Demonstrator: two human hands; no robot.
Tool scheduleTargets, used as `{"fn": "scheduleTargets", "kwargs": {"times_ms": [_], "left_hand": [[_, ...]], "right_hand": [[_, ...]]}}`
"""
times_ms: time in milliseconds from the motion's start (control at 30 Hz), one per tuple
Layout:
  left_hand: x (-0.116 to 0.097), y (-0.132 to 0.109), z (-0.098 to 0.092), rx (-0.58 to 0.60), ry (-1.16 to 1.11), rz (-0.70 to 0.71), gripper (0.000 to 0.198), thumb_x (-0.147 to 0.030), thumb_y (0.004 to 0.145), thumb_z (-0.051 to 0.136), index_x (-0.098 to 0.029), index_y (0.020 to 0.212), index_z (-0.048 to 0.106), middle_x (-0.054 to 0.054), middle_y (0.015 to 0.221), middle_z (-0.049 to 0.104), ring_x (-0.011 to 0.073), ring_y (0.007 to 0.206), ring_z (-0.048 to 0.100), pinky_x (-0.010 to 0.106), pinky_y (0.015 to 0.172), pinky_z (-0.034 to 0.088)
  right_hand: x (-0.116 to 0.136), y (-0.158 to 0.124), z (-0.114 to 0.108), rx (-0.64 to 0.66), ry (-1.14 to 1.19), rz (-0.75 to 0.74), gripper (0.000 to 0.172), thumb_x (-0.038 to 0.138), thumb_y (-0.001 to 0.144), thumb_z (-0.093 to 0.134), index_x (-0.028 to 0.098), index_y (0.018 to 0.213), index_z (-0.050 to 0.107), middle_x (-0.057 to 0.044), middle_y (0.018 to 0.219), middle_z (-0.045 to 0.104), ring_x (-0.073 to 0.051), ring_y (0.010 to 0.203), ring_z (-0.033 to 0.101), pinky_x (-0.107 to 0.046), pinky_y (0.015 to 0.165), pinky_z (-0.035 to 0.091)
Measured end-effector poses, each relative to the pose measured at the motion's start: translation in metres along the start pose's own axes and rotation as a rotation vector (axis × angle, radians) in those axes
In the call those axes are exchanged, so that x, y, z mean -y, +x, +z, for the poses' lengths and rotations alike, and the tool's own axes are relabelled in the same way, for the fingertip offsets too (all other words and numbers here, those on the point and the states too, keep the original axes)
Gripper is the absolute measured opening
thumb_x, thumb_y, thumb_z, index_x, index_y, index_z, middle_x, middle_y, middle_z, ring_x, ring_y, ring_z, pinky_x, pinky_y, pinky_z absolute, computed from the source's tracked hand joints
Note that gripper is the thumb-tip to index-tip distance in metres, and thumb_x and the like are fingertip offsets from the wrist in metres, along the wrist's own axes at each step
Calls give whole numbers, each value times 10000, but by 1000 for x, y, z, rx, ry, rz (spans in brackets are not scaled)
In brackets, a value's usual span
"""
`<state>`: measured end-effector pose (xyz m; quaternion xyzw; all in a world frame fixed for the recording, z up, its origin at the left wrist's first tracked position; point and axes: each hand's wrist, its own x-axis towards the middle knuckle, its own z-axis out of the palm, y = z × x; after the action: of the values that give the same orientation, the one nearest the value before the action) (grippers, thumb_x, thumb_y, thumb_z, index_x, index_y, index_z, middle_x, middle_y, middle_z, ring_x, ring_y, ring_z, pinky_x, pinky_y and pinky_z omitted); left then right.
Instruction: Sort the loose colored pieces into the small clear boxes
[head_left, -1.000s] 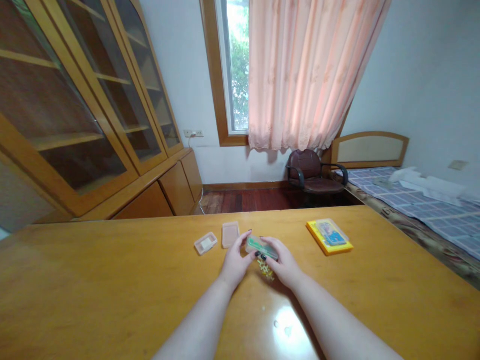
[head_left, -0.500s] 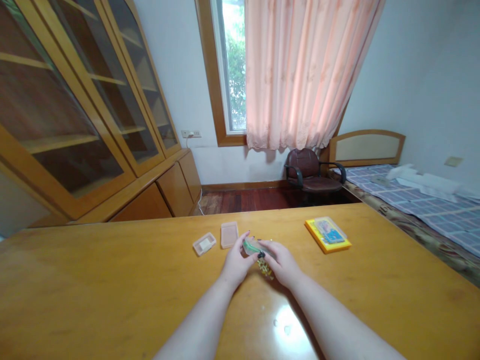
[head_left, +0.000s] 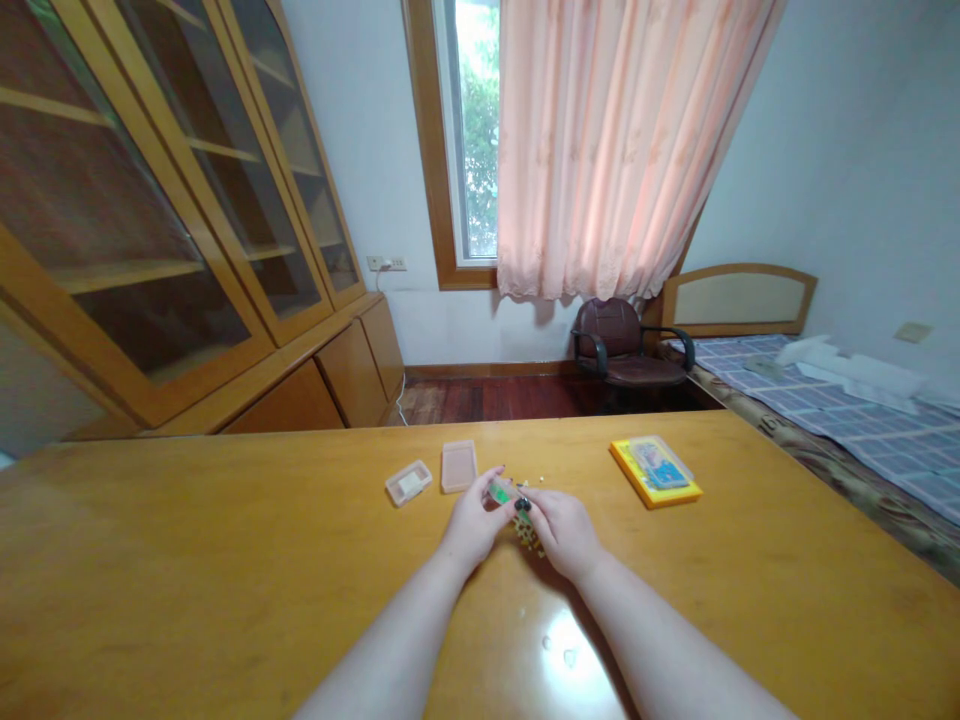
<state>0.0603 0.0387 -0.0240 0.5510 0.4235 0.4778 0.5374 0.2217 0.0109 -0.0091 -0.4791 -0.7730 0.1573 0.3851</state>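
Observation:
Above the table's middle, my left hand (head_left: 478, 512) pinches a small clear packet (head_left: 501, 492) with green on it between thumb and fingers. My right hand (head_left: 559, 522) is closed at the packet's other end, its thumb meeting the left thumb, dark nails side by side. Just below the thumbs, several small pale yellow pieces (head_left: 528, 538) lie in a cluster, partly hidden by my right hand. A few more tiny bits (head_left: 541, 479) are scattered on the table beyond my fingers. What the packet contains cannot be made out.
Left of my hands lie a small clear case (head_left: 397, 494) with a white block in it and a shallow clear tray (head_left: 459, 467). A yellow box (head_left: 636, 478) with a clear-cased card set on top rests at right on the wooden table (head_left: 225, 560). Beyond stands a chair (head_left: 619, 345).
The packet shows less of itself between my hands, and its green part looks flatter. My right fingers have curled in more. The camera view has shifted slightly.

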Motion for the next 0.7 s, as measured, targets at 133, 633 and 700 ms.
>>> {"fn": "scheduleTargets", "kwargs": {"times_ms": [133,633,700], "left_hand": [[-1,-4,0,33,121,82,648,-182,645,687,-154,1243,438,119,1201,560,212,1086,542,387,980,400],[0,4,-5,-206,-55,170,634,-331,647,694,-171,1198,423,154,1262,490,231,1178,469,374,997,377],[-2,2,-6,-178,-14,203,596,-313,645,699,-163,1174,468,142,1247,514,231,1181,465,379,1019,356]], "right_hand": [[-4,1,1,-86,10,136,422,346,913,270,181,842,652,-76,785,671,-189,729,617,-292,672,459],[-17,10,15,-145,92,256,260,332,831,460,199,893,675,-87,916,690,-227,845,632,-372,779,476],[-20,11,16,-167,93,285,254,325,822,468,197,886,678,-86,912,691,-232,849,632,-383,784,478]]}}
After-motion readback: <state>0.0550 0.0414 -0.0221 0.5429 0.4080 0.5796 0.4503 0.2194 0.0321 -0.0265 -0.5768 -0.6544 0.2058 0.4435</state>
